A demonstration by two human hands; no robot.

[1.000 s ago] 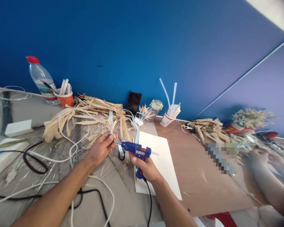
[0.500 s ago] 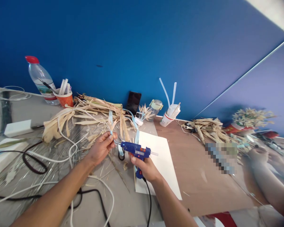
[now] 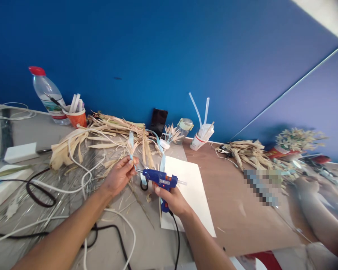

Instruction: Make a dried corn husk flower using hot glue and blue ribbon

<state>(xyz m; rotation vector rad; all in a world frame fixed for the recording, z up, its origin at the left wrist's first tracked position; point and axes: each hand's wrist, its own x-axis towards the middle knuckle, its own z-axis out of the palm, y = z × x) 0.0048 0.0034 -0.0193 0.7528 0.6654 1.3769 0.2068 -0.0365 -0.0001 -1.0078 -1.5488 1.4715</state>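
Note:
Between its thumb and fingers, my left hand (image 3: 120, 175) pinches a small pale husk flower (image 3: 132, 148) with a light blue strip around its base. My right hand (image 3: 171, 197) is wrapped round the handle of a blue glue gun (image 3: 160, 177), its thumb on the near side. The gun's nozzle points left and reaches the blue strip just below my left fingertips; whether they touch is too small to tell. A clear glue stick (image 3: 182, 182) sticks out of the gun's back. Beneath the gun lies a white sheet (image 3: 198, 202).
Dried husks (image 3: 115, 125) are heaped behind my hands. A red-capped bottle (image 3: 49, 93), an orange cup (image 3: 77, 118) and a cup with straws (image 3: 198, 140) stand by the wall. Cables (image 3: 87, 180) cross the left side. Another person's arms (image 3: 318, 210) are at the right.
The glue gun and my right hand have shifted very slightly left. My left hand keeps its pinch on the flower in nearly the same place.

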